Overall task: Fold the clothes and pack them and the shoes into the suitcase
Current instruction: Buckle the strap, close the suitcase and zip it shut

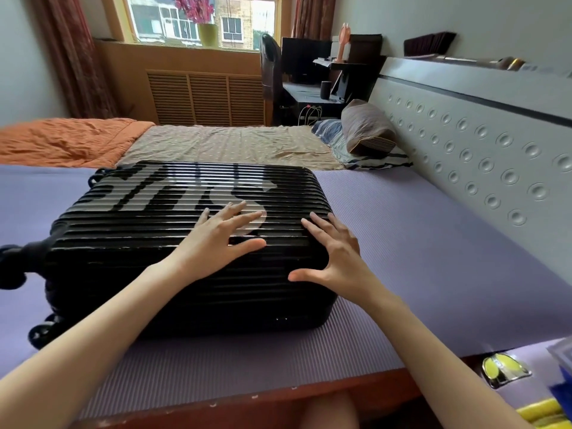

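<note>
Left hand (218, 239), right hand (335, 258) over S-lettered suitcase (133, 261).

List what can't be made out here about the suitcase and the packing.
Head view, suitcase: contents hidden by its shut shell.
Head view, yellow items bottom right: cut off by the frame edge.
Head view, left hand and right hand: touching or hovering, cannot tell.

The shut suitcase (154, 258) hides its inside; its wheels (12, 267) at far left are blurred. Lower right, a yellow thing (540, 411), perhaps footwear, is cut off.
</note>
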### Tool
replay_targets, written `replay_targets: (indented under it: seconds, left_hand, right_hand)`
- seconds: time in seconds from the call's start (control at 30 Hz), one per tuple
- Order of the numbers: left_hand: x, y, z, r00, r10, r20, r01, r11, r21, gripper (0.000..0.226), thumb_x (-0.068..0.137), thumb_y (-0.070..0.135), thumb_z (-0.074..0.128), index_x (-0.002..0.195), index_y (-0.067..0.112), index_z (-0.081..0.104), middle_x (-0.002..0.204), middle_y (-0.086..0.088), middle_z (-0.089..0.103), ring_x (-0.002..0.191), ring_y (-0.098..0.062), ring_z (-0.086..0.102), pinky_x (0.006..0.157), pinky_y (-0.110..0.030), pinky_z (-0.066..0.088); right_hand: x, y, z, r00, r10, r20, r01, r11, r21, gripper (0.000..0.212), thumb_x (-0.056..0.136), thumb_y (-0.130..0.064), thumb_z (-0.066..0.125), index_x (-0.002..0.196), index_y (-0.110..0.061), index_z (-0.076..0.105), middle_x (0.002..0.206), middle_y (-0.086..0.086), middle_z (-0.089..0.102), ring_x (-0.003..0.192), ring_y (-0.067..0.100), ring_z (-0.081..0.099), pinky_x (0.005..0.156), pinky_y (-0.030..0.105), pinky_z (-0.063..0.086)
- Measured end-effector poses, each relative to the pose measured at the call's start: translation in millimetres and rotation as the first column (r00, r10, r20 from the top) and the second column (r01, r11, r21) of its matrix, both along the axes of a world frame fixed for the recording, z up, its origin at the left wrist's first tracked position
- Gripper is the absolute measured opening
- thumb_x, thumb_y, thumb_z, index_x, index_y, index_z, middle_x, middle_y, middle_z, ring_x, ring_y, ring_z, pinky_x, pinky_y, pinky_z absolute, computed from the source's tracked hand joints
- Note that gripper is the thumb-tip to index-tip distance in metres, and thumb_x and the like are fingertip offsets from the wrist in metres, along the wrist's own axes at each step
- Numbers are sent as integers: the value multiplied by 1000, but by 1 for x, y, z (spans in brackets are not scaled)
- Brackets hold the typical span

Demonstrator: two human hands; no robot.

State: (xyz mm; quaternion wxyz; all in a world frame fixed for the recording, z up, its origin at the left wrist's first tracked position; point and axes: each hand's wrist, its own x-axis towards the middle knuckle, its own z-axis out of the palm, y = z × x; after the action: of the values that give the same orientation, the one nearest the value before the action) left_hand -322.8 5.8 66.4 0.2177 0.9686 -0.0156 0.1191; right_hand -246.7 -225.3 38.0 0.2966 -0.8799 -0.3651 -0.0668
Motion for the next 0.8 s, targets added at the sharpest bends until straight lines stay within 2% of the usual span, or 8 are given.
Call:
replay_targets:
  seconds: [0.1,0.17,0.23,0.33,0.47,0.57,0.67,0.8]
  left_hand:
    - [-5,11,7,997,12,74,-1,989,-150,50,86,56,50,128,30,56,144,6,43,130,-10,40,112,-33,29]
    - [-10,24,9,994,53,99,-38,988,-149,44,88,46,52,128,26,58,143,4,44,130,-13,42,109,-29,31]
    - [-18,44,12,989,112,99,-98,986,-136,52,85,52,47,129,26,56,142,1,46,133,-17,39,112,-36,28]
    - [-33,83,13,969,218,118,-213,976,-53,55,86,53,47,132,24,53,141,-3,47,135,-22,37,112,-50,26]
    - [-53,135,10,925,377,57,-378,926,2,55,90,44,53,138,19,46,144,-8,42,136,-24,35,112,-46,27]
    - [-62,165,11,891,448,-69,-447,894,31,74,80,61,51,143,23,38,149,-7,35,138,-24,31,112,-47,25]
    - [-63,191,18,864,491,-107,-485,871,83,83,74,69,51,145,30,32,151,-6,32,139,-24,28,112,-51,23]
    - [-45,235,30,850,486,-203,-506,861,-55,78,82,61,47,147,22,28,152,-10,29,140,-25,25,113,-39,22]
  right_hand:
    - [-2,9,12,1000,-18,20,18,999,-28,105,55,-85,49,144,-30,37,154,-12,24,145,10,1,115,32,-1]
    - [-5,23,27,1000,16,14,-15,999,-45,101,58,-83,54,142,-31,40,154,-12,26,145,9,5,115,32,3]
    - [-8,43,42,997,76,-28,-78,995,-61,95,62,-80,57,141,-29,43,153,-11,29,144,8,7,118,34,5]
    - [-12,80,57,980,163,-116,-168,985,-35,72,77,-65,55,138,-27,47,149,-8,37,144,7,12,119,38,11]
    - [-16,138,69,968,218,-128,-234,963,-133,75,77,-70,45,138,-26,48,150,-6,37,145,11,10,119,40,10]
    - [-19,182,80,960,239,-142,-265,942,-206,69,84,-64,49,140,-24,46,152,-7,32,146,13,6,117,37,6]
    - [-16,229,90,956,264,-129,-290,916,-277,70,84,-62,51,142,-24,43,154,-6,29,146,14,3,116,36,4]
    - [5,300,98,949,302,-94,-315,885,-343,69,85,-62,51,142,-24,42,154,-4,29,146,16,3,116,37,5]
